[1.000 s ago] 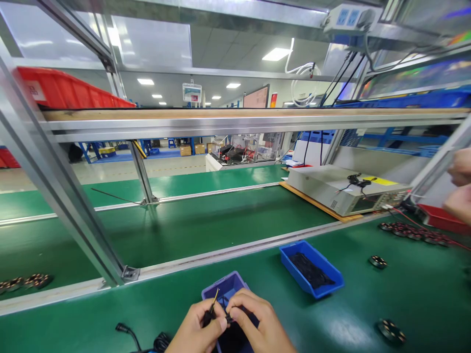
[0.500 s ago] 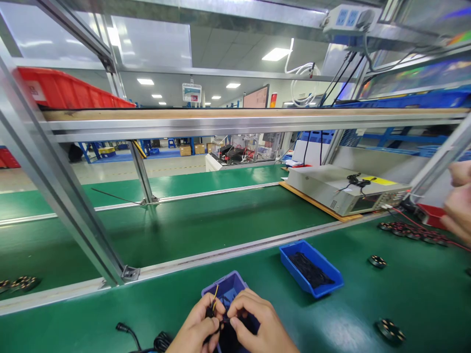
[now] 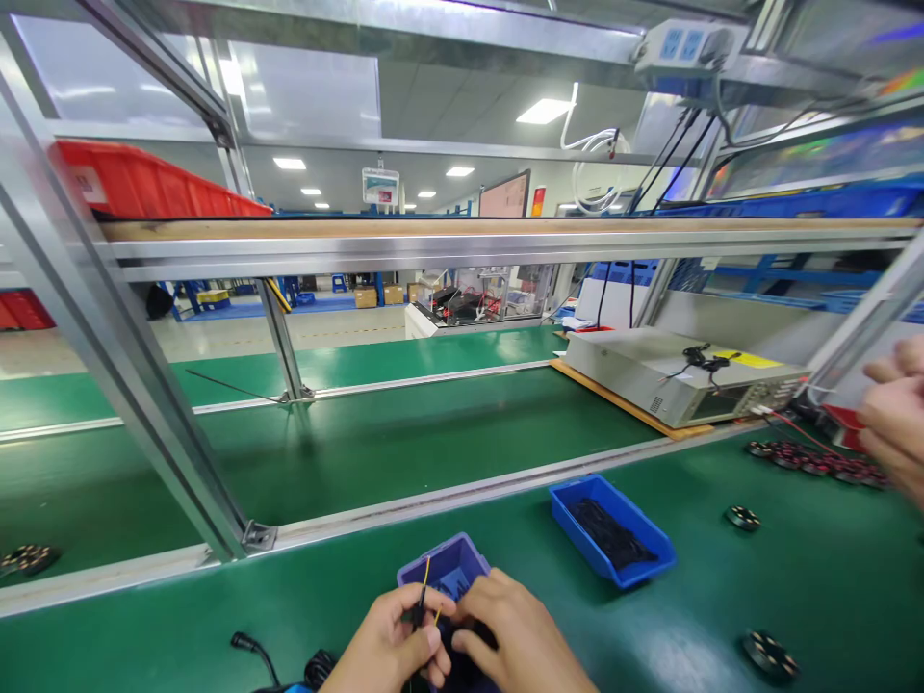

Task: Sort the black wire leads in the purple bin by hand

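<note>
Both my hands meet at the bottom centre, over a small purple bin (image 3: pixel 442 568). My left hand (image 3: pixel 390 645) pinches a small black part with thin yellow wires (image 3: pixel 423 589) sticking up from it. My right hand (image 3: pixel 516 640) touches the same part from the right, with its fingers curled on it. The inside of the purple bin is mostly hidden by my hands.
A blue bin (image 3: pixel 612 529) of black pieces sits to the right on the green bench mat. Round wound coils lie at the right (image 3: pixel 771 656) (image 3: pixel 742 518) and one on the conveyor at the left (image 3: pixel 29 557). A grey instrument box (image 3: pixel 679 380) stands behind. Another person's hands (image 3: pixel 891 414) work at the right edge.
The coils on the conveyor at the left have moved further left, out of view save one. The other person's hands have dropped lower. My fingers have shifted slightly on the small wired part.
</note>
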### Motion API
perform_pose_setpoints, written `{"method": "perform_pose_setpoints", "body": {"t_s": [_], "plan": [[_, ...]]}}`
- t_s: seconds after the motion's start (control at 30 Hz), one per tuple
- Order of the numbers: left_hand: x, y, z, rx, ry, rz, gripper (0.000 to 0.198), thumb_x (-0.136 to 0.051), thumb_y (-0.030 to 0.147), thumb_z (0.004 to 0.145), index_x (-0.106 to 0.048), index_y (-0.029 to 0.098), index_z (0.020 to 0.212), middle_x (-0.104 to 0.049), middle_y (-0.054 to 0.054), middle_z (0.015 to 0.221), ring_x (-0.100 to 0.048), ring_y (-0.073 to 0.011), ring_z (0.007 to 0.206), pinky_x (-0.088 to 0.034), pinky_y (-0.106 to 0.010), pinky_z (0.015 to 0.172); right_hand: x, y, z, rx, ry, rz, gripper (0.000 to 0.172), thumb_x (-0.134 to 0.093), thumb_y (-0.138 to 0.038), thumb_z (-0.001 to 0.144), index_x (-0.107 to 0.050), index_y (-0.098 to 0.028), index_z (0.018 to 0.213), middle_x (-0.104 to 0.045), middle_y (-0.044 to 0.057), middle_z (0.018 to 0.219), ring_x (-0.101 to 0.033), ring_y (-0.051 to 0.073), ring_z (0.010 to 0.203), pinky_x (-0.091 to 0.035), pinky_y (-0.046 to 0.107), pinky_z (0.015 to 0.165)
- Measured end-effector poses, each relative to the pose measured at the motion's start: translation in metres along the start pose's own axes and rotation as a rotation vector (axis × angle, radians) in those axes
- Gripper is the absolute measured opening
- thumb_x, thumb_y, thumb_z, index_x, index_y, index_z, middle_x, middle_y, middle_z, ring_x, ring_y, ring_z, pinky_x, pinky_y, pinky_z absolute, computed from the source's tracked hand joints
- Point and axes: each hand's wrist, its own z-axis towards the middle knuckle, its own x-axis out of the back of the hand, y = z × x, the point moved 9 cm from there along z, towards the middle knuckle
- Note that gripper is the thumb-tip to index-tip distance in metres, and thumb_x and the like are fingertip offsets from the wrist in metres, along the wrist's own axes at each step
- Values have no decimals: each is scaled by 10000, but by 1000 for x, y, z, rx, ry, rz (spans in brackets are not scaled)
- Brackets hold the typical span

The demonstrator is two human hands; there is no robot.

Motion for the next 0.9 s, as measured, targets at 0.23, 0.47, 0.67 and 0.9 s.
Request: {"method": "perform_pose_setpoints", "body": {"t_s": [0.23, 0.47, 0.67, 0.9], "plan": [[-3, -12, 0, 87, 10, -50, 495, -864, 546, 638, -602, 139, 742, -717, -63, 628, -666, -145, 576, -521, -236, 592, -61, -6, 11, 48, -35, -261, 221, -698, -25, 698, -665, -200, 567, -682, 44, 590, -627, 230, 645, -419, 302, 627], [2, -7, 1, 78, 27, 30, 494, -833, 574, 645, -581, 160, 738, -535, 65, 471, -487, -71, 387, -296, -144, 368, -19, -13, 4, 50, 17, -95, 273, -519, -25, 853, -683, -217, 750, -707, 26, 786, -633, 193, 772, -457, 258, 663], [12, -1, 2, 52, 105, 108, 368, -785, 472, 695, -589, 160, 678, -509, 63, 436, -366, -50, 355, -230, -159, 364, 9, -22, 0, 95, 138, 267, 204, -508, -147, 934, -662, -225, 825, -702, 22, 827, -643, 187, 801, -499, 276, 720], [14, -5, 3, 17, 112, 66, 406, -817, 505, 661, -605, 159, 675, -568, 30, 467, -413, -67, 378, -277, -163, 375, 36, -28, -11, 220, 413, 164, 214, -469, -104, 967, -656, -203, 941, -653, 38, 790, -592, 189, 738, -497, 315, 705]]}}
